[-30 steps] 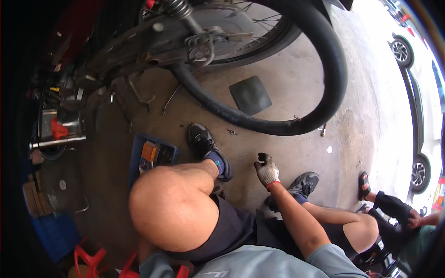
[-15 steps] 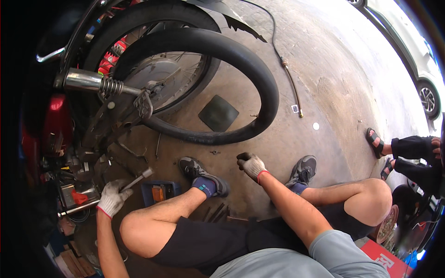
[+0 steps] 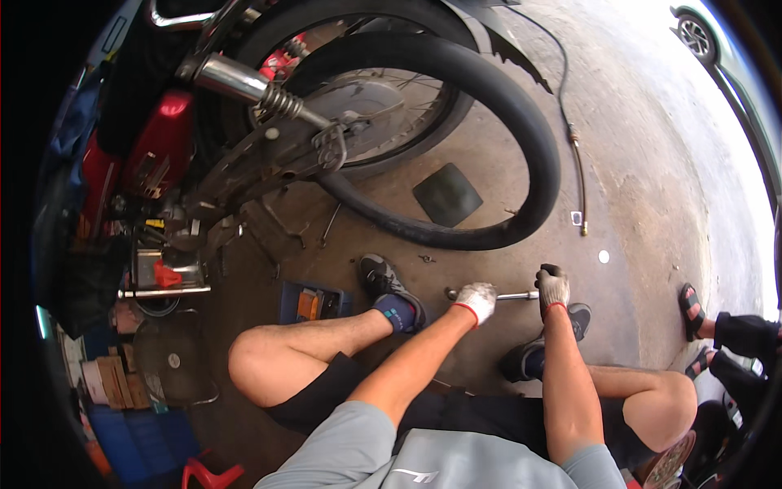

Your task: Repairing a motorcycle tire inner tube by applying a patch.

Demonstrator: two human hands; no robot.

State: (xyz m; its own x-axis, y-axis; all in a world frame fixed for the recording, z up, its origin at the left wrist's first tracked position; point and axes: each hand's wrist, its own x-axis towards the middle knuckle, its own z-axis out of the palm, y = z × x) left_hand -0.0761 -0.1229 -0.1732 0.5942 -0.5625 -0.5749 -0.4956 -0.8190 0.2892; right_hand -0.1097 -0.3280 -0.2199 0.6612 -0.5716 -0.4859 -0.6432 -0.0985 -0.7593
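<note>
My left hand (image 3: 478,303), in a whitish glove with a red cuff, is closed around a metal socket wrench (image 3: 515,296). Its shaft lies nearly level, pointing right above the floor between my feet. At the shaft's right end is my right hand (image 3: 554,287), also gloved, with soiled fingers curled shut; whatever they hold is hidden. Beyond both hands, a black tyre (image 3: 542,163) leans against the rear wheel of a motorcycle (image 3: 167,134). A dark square mat (image 3: 448,195) lies inside the tyre's ring.
A blue bin with an orange item (image 3: 308,306) stands beside my left foot. Loose metal parts lie near the motorcycle. An air hose (image 3: 577,155) runs along the floor at the right. Another person's sandalled foot (image 3: 692,310) is at far right, with a parked car (image 3: 733,90) beyond.
My left hand has brought the socket wrench from beside the motorcycle across to the right, meeting my right hand. My right hand has moved right, and the view has shifted left.
</note>
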